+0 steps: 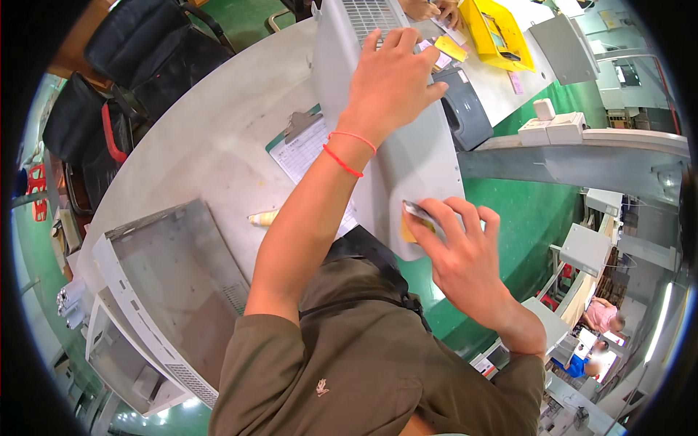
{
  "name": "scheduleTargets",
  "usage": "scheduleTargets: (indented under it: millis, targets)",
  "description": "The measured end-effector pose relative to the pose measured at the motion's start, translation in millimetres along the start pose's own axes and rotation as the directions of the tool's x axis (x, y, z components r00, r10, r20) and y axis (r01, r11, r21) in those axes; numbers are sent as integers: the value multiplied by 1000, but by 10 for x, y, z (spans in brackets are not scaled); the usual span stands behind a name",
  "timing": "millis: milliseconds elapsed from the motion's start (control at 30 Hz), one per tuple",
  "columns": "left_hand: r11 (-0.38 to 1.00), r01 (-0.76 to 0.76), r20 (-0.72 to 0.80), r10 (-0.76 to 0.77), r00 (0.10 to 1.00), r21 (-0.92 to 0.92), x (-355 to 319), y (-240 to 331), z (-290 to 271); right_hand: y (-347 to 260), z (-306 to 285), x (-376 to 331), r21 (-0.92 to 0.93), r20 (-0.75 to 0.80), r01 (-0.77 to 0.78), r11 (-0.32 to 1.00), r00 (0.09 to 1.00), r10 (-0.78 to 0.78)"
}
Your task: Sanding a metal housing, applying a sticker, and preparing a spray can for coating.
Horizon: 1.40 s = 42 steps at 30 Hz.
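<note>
A light grey sheet-metal casing (429, 152) with a grille of slots (367, 16) at its far end stands in front of me. My left hand (392, 80) lies across its upper part with fingers spread, holding it steady by touch. Two red cords circle that wrist. Near the casing's lower right corner, my right hand (465, 247) pinches a small yellow piece (408, 229) with a shiny silvery edge against the surface. What exactly this piece is, I cannot make out. Partly under my left forearm is a clipboard (302, 142) with a printed sheet.
A spool of pale thread or tape (263, 218) lies on the round table (218, 109). Another grey metal cover (167, 254) rests at the left. Beyond the casing are a yellow bin (491, 36), a dark grey case (467, 109) and another person's hands (432, 10). Black chairs (149, 54) stand far left.
</note>
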State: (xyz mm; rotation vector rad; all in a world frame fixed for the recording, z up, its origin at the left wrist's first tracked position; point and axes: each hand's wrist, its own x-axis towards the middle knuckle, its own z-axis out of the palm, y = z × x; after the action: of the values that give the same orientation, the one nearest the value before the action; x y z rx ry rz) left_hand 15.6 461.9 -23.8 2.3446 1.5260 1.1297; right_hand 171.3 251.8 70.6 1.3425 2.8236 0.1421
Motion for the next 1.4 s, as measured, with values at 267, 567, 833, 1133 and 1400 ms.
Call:
scheduleTargets:
  millis: [267,567,833,1133,1400]
  targets:
    - [1000,2,3,-2,1000,10,1,-8,8,0,-13,-6,-10,13,-2,1000,1000,2]
    - [1000,3,-7,-3,1000,16,0,-10,17,-7,-18,-3,10,16,4,1000,1000,-4]
    - [1000,4,14,-4,1000,7,5,-7,1,-39,15,18,-1,-4,7,1000,1000,-7]
    - [1000,1,-7,-1,1000,1,9,-20,32,-16,46,-12,0,-19,11,1000,1000,-11]
    - [1000,-8,-20,8,1000,-12,15,-33,46,-12,27,-66,-12,9,1,1000,1000,0]
